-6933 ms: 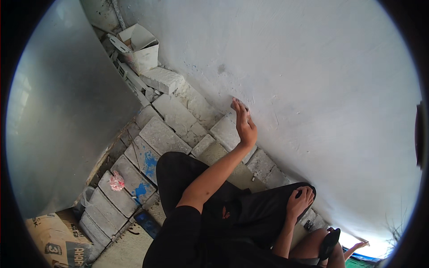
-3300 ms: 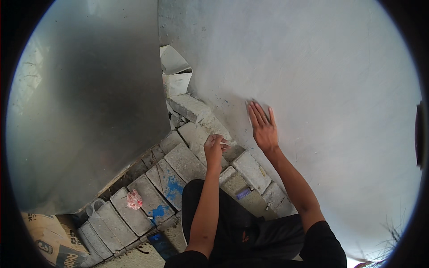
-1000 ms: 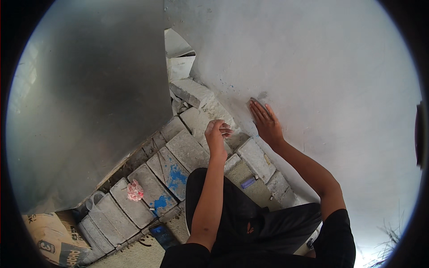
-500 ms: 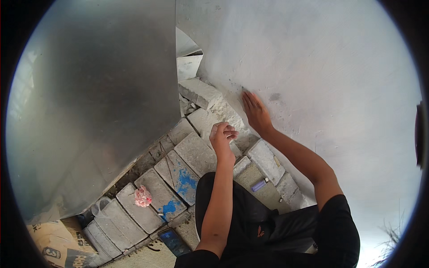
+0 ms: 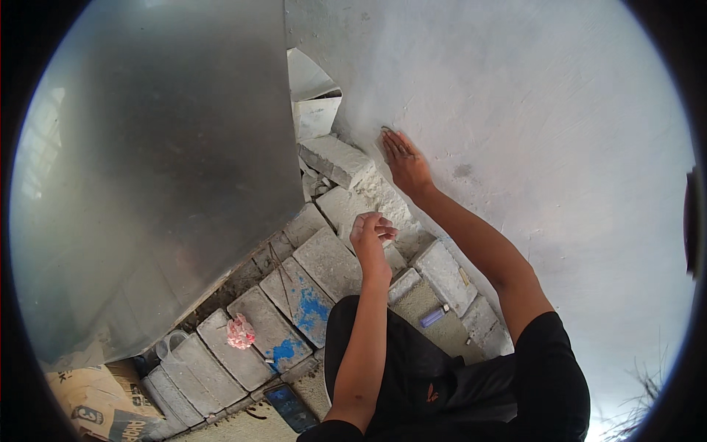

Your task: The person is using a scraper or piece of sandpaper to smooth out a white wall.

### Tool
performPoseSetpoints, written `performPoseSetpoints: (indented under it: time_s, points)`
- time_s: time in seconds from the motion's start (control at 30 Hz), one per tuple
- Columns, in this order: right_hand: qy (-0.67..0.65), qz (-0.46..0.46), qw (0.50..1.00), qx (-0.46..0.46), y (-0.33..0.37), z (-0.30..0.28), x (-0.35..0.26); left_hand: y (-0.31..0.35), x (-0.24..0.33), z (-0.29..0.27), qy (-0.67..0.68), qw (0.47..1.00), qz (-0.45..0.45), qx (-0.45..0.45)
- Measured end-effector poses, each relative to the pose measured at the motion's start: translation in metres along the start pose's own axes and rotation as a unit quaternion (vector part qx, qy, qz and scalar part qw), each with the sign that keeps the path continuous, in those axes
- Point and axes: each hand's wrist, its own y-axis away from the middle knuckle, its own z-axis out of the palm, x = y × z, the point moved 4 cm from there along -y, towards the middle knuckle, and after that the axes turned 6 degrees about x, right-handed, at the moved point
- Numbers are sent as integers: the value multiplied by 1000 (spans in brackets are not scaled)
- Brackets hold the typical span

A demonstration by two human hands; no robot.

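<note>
A crumpled pink-and-white wad [image 5: 240, 331] lies on a gray concrete block [image 5: 243, 363]. The bare left hand [image 5: 372, 233] hangs loosely curled; whether it grips anything, I cannot tell. The bare right hand [image 5: 405, 163] lies unclenched, pressing 1 thin dark-edged piece [image 5: 385, 129] against the broad pale-gray wall [image 5: 560, 132].

right hand [image 5: 406, 163] against pale wall [image 5: 560, 147] | left hand [image 5: 372, 234] loosely curled over grey blocks [image 5: 331, 263]

You wear a black short-sleeved cloth shirt [image 5: 552, 372] and creased black cloth bottoms [image 5: 412, 357] bearing a small orange-red emblem [image 5: 431, 393]; your forearms [image 5: 475, 232] and hands [image 5: 409, 169] are bare.
</note>
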Motion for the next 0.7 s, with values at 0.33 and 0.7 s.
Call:
performPoseSetpoints:
  time_s: [0.33,0.7]
  points:
    - [-68,-12,998,-10,88,-29,4,5,0,0,19,1000,-16,0]
    - [-91,7,994,52,12,-4,-2,-2,9,0,32,999,15,23]
